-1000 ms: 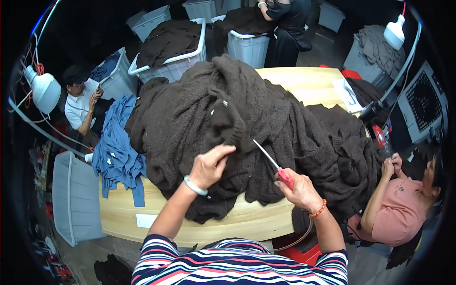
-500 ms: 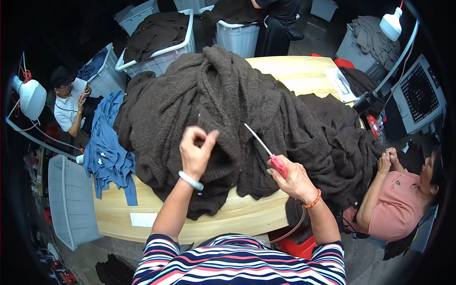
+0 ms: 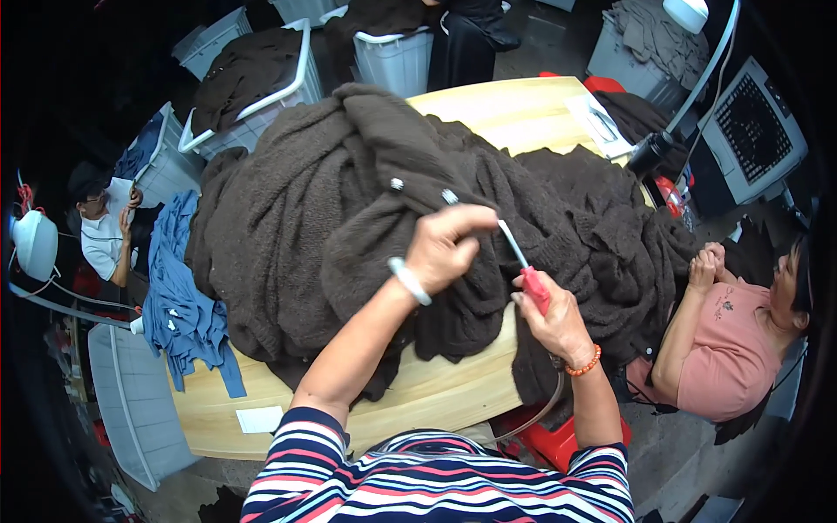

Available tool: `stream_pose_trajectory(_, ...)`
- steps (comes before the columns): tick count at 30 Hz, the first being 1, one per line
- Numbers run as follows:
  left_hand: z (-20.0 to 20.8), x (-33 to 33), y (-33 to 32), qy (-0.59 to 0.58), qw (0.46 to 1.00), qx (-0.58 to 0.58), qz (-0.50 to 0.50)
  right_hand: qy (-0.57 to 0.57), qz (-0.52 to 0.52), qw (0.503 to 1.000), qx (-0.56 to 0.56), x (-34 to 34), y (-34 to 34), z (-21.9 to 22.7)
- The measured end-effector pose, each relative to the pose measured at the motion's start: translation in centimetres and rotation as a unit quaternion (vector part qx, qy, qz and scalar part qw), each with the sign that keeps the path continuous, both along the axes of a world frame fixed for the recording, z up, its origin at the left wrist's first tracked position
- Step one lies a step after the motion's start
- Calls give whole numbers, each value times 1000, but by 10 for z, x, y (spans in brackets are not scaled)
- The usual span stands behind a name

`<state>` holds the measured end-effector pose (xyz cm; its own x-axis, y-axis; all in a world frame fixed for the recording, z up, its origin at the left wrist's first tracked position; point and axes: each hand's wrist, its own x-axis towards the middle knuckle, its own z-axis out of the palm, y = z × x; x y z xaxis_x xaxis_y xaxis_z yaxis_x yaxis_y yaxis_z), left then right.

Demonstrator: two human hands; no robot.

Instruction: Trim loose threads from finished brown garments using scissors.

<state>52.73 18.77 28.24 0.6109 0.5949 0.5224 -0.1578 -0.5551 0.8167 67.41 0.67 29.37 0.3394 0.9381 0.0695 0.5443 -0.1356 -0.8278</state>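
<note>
A big heap of dark brown knit garments (image 3: pixel 270 200) covers the middle of the table (image 3: pixel 453 379). My left hand (image 3: pixel 446 248) pinches the edge of one brown knit garment (image 3: pixel 410 161) drawn out across the heap. Two small white pieces, too small to name, show on that garment just above my fingers. In my right hand (image 3: pixel 558 324) is a red-handled screwdriver (image 3: pixel 535 292), its thin metal shaft pointing up and left. The tip lies close to my left fingertips; whether it touches the cloth I cannot tell.
Blue garments (image 3: pixel 179 288) hang over the table's left edge, near a white paper (image 3: pixel 260 420) and a grey bin (image 3: pixel 131 401). A person in pink (image 3: pixel 728 357) sits at right; another (image 3: pixel 109 227) sits far left. Lamps (image 3: pixel 37 246) stand on both sides. Filled bins (image 3: pixel 392 65) line the back.
My left hand has moved right, toward the screwdriver tip, pulling brown cloth with it, so the white pieces now show. The screwdriver has shifted slightly right. The whole view has turned a little.
</note>
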Motion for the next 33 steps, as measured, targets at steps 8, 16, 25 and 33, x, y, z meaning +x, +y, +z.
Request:
stream_pose_trajectory(8,-204,-21,-59,260,954,9,-149,-42,-56,990,-123,37,-64,-41)
stream_pose_trajectory(16,-147,53,-5,93,988,115,41,-68,-16,979,-190,35,-72,-56)
stream_pose_trajectory(25,-214,73,16,264,935,225,66,-100,-18,969,-223,48,-67,-60)
stream_pose_trajectory(33,-154,133,-15,180,965,104,160,-78,-56,973,-209,69,-66,-76)
